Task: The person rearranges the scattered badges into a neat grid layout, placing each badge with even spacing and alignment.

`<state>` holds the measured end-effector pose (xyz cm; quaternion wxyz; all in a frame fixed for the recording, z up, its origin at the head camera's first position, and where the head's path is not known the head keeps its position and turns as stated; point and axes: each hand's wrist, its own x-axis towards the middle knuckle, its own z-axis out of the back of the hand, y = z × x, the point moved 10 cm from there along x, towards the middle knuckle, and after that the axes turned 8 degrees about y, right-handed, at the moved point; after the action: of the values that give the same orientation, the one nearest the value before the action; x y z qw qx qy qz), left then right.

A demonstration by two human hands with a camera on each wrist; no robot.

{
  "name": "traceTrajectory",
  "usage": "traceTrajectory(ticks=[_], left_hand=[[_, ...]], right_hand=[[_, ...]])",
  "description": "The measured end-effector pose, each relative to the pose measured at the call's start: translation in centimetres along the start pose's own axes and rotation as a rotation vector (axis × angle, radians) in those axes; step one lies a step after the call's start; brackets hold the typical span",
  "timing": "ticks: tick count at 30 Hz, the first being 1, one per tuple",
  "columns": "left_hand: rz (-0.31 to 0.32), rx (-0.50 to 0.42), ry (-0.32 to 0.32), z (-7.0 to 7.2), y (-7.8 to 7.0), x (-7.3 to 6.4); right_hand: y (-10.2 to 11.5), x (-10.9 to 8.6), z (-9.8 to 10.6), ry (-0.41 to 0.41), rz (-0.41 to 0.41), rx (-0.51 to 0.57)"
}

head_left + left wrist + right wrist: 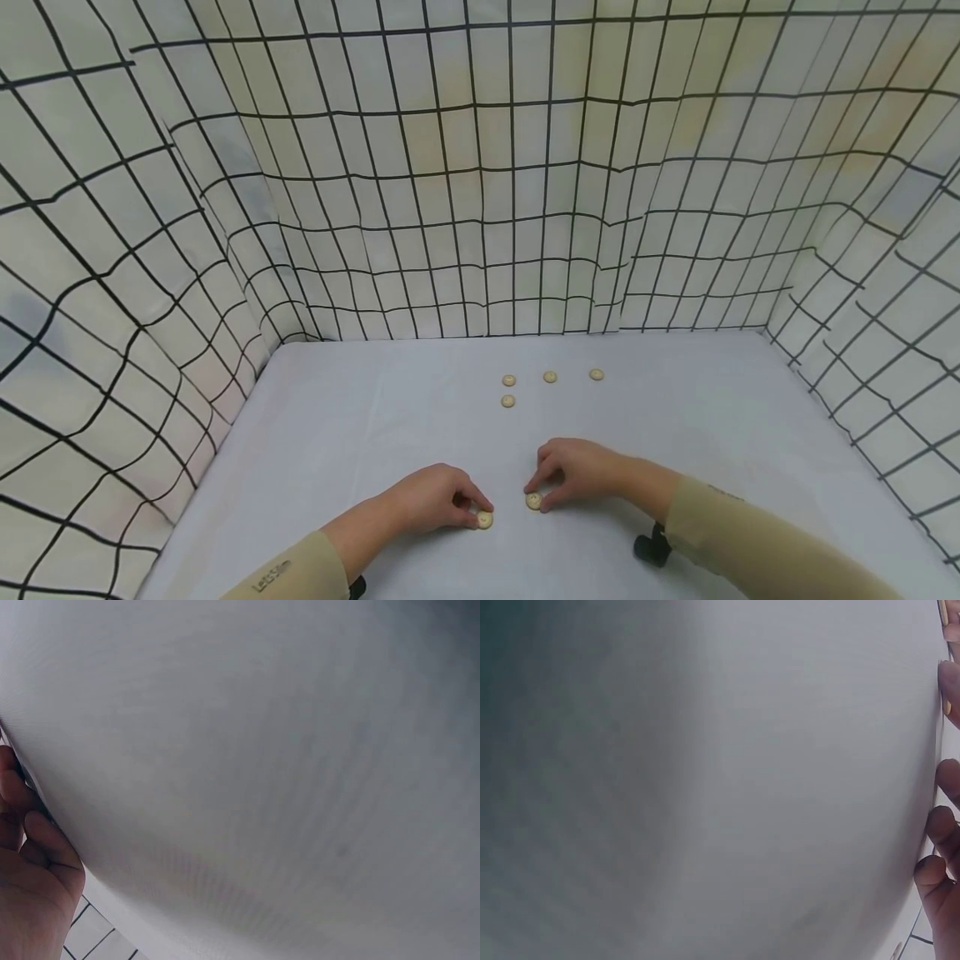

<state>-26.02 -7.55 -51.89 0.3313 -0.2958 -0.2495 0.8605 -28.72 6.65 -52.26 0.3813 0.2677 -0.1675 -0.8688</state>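
Two round cream-coloured buttons lie low over the white table in the head view, one at each hand. My left hand pinches the left button between thumb and forefinger at its edge. Slightly farther back, my right hand holds the right button between thumb and forefinger. A short gap separates the two buttons. In the left wrist view, the left hand shows only at the left edge, its button hidden. Fingers of the right hand line the right edge of the right wrist view.
Beyond the hands, three similar buttons form a loose row: a left one, a middle one and a right one. Another button lies just in front of the left one. White walls with a black grid enclose the table.
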Motion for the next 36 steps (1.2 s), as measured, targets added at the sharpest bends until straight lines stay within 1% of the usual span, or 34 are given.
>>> traceTrajectory(ticks=[10,15,20,24,28,31,36], left_hand=[[0.010,0.002,0.005,-0.1,0.1,0.1],[0.005,-0.004,0.007,-0.1,-0.1,0.1],[0.002,-0.002,0.003,0.0,-0.3,0.0],[0.007,0.004,-0.002,0.1,-0.2,-0.1],[0.005,0.002,-0.010,0.1,0.0,-0.2],[-0.005,-0.003,-0.014,0.1,-0.1,-0.2],[-0.007,-0.012,-0.018,0.1,-0.1,-0.2]], right_hand=[[-0.1,-0.1,0.0,-0.012,0.026,0.002],[-0.3,-0.5,0.3,-0.030,0.016,0.017],[-0.9,-1.0,0.9,-0.063,-0.001,0.005],[-2.2,-1.2,1.5,-0.088,-0.051,0.020],[-4.0,-1.3,2.3,-0.116,-0.109,0.039],[-5.4,-1.4,3.1,-0.151,-0.148,0.047],[-7.8,-1.5,4.4,-0.212,-0.216,0.105]])
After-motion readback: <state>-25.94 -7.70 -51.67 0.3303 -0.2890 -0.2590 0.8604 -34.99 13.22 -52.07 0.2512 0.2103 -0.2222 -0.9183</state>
